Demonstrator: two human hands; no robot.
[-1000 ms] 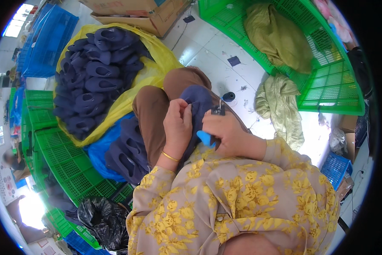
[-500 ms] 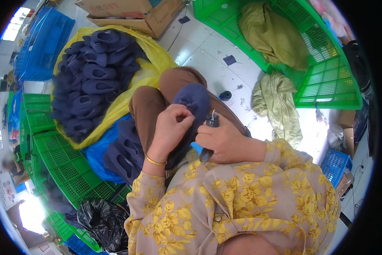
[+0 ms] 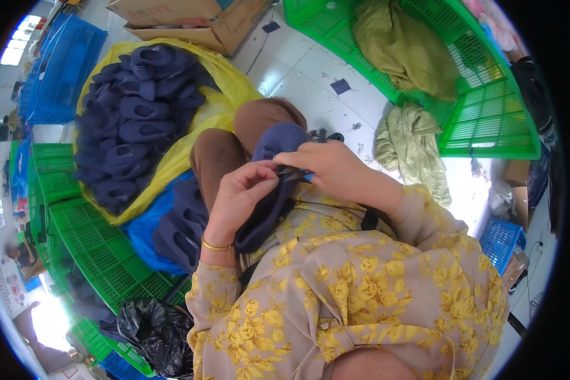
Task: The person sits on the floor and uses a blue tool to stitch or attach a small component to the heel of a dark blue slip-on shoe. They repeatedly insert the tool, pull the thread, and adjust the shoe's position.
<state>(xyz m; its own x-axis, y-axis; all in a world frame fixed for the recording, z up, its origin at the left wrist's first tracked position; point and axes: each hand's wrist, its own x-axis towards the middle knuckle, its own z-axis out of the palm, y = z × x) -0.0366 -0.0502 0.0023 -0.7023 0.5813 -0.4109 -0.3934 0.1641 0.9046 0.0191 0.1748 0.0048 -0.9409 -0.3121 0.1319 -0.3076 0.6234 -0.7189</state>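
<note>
A navy knitted shoe upper lies across my lap, its rounded end over my knee. My left hand is closed in a pinch beside it, thumb against fingertips; what is between them is too small to make out. In my right hand are small thread snips with dark pointed blades and a bit of blue handle showing. The blades are close to my left fingertips, over the shoe upper. My right fingers partly hide the snips.
More navy uppers fill a yellow sack at the far left, and others lie by my left thigh. Green crates stand on both sides. A dark spool and an olive cloth sack are on the floor beyond my right hand.
My right hand has moved up and left, bringing the snips to my left fingertips. The dark piece with a white tip that it held is out of that hand.
</note>
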